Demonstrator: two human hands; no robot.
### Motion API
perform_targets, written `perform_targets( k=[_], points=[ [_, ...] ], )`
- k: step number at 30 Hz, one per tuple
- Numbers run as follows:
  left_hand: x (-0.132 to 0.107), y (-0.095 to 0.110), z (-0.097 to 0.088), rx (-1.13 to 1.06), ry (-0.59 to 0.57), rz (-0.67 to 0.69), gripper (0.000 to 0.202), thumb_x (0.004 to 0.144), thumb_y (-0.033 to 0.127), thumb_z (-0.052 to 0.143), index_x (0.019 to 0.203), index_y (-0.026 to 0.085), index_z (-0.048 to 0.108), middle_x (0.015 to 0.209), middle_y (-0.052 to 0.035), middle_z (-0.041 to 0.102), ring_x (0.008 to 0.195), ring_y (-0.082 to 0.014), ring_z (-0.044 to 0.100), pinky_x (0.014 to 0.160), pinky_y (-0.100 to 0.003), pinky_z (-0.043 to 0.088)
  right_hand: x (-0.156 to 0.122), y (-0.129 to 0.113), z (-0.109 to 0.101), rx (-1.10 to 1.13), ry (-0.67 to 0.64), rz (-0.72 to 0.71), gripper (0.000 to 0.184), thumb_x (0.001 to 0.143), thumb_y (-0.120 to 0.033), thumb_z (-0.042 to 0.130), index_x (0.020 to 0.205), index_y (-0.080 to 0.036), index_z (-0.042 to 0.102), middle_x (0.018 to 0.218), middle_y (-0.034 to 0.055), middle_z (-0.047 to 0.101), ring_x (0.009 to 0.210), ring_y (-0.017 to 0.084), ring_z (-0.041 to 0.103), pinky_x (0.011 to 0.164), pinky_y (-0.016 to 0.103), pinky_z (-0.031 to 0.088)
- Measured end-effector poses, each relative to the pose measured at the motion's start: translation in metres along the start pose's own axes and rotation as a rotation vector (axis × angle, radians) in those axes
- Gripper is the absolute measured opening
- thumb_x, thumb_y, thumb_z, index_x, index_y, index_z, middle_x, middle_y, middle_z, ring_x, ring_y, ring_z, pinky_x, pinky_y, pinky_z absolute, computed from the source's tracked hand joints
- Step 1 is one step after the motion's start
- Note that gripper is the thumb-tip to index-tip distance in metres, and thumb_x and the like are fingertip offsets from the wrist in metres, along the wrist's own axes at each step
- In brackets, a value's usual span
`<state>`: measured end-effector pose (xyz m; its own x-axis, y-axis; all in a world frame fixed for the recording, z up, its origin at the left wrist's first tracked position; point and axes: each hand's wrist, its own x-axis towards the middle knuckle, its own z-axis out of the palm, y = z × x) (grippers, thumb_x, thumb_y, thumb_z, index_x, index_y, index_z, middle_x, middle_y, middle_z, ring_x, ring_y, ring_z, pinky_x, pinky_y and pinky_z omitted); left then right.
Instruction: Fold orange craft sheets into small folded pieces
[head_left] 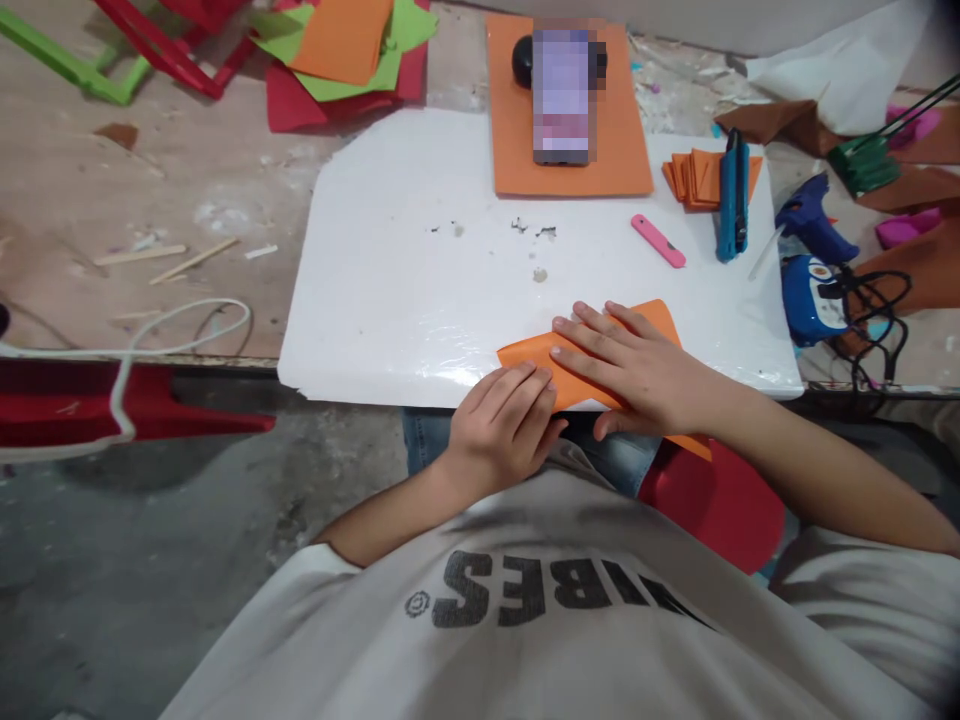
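Note:
A folded orange craft sheet (pixel 660 320) lies at the front edge of the white board (pixel 390 250), one corner hanging over the edge. My left hand (pixel 504 425) grips its left end, fingers together on top and thumb low at the near side. My right hand (pixel 637 365) rests flat across the sheet with fingers stretched out and somewhat apart, pressing on it. Further back on the board lie a pink folding cutter (pixel 658 241), a blue utility knife (pixel 733 200) and small folded orange pieces (pixel 694 180).
A phone (pixel 561 100), blurred, stands on an orange sheet (pixel 517 160) at the back. Right of the board are a blue glue gun (pixel 817 215), a blue device (pixel 814 300) and black cables. Coloured sheets (pixel 345 45) and thin sticks (pixel 195 260) lie left, near a white cable (pixel 124 380).

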<state>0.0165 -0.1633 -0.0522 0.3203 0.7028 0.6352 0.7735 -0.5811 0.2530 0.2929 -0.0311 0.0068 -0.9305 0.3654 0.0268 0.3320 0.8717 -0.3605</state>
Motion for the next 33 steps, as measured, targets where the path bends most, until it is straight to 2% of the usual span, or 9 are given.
perform_targets(
  k=[5,7,9,12,20,25,29,33],
  points=[
    [-0.003,0.0,-0.005,0.01,-0.067,-0.037,0.077,0.119,0.065,0.067,0.175,0.012,0.06,0.166,-0.0244,0.076,0.16,-0.0432,0.073,0.139,-0.059,0.055,0.001,0.0,0.0,0.019,0.003,-0.019,0.113,0.108,-0.082,0.073,0.198,-0.041,0.018,0.203,0.0122,0.034,0.19,0.045,0.03,0.149,0.076,0.029],
    [-0.003,0.001,-0.008,0.041,-0.097,-0.047,0.095,0.117,0.076,0.064,0.18,0.005,0.052,0.17,-0.0297,0.072,0.164,-0.0455,0.069,0.143,-0.059,0.05,0.001,0.0,0.0,0.026,0.007,-0.021,0.114,0.107,-0.083,0.074,0.198,-0.042,0.018,0.203,0.0117,0.034,0.19,0.046,0.03,0.149,0.076,0.029],
    [-0.004,0.001,-0.009,0.055,-0.137,-0.061,0.104,0.116,0.082,0.062,0.183,0.003,0.047,0.174,-0.0328,0.067,0.167,-0.0477,0.065,0.145,-0.06,0.046,0.001,-0.001,0.0,0.032,0.007,-0.011,0.114,0.106,-0.083,0.075,0.198,-0.043,0.021,0.202,0.0111,0.035,0.189,0.046,0.031,0.149,0.076,0.03],
    [-0.007,0.0,-0.009,0.049,-0.175,-0.071,0.105,0.115,0.083,0.06,0.185,0.007,0.045,0.178,-0.0324,0.064,0.17,-0.0485,0.062,0.146,-0.062,0.044,0.001,-0.004,0.0,0.03,0.0,0.01,0.112,0.105,-0.083,0.076,0.197,-0.044,0.026,0.201,0.0111,0.037,0.188,0.047,0.033,0.148,0.077,0.03],
    [-0.01,-0.002,-0.008,0.059,-0.142,-0.03,0.101,0.117,0.082,0.06,0.182,0.004,0.049,0.173,-0.032,0.068,0.167,-0.0474,0.066,0.143,-0.06,0.047,0.009,-0.007,-0.009,0.041,-0.035,0.011,0.104,0.108,-0.083,0.073,0.194,-0.04,0.036,0.198,0.0137,0.045,0.186,0.048,0.037,0.146,0.078,0.032],
    [-0.009,-0.002,-0.008,0.044,-0.144,-0.037,0.098,0.118,0.078,0.062,0.182,0.004,0.049,0.174,-0.0318,0.068,0.168,-0.0469,0.065,0.144,-0.061,0.047,0.015,-0.002,-0.013,0.065,-0.04,-0.044,0.1,0.112,-0.081,0.068,0.193,-0.029,0.041,0.193,0.0192,0.051,0.184,0.048,0.042,0.141,0.072,0.042],
    [-0.008,-0.001,-0.008,0.077,-0.113,-0.025,0.092,0.12,0.074,0.059,0.178,0.003,0.054,0.171,-0.0305,0.071,0.165,-0.0445,0.068,0.143,-0.057,0.048,0.015,0.001,-0.015,0.07,-0.041,-0.034,0.089,0.115,-0.08,0.063,0.188,-0.031,0.051,0.188,0.0176,0.059,0.18,0.046,0.05,0.136,0.069,0.048],
    [-0.005,0.0,-0.01,0.092,-0.121,-0.025,0.088,0.122,0.071,0.058,0.177,0.002,0.055,0.169,-0.0296,0.073,0.163,-0.044,0.07,0.142,-0.056,0.048,0.015,0.002,-0.014,0.069,-0.028,-0.027,0.091,0.115,-0.083,0.06,0.188,-0.031,0.051,0.186,0.0173,0.061,0.179,0.047,0.052,0.135,0.069,0.048]
  ],
)
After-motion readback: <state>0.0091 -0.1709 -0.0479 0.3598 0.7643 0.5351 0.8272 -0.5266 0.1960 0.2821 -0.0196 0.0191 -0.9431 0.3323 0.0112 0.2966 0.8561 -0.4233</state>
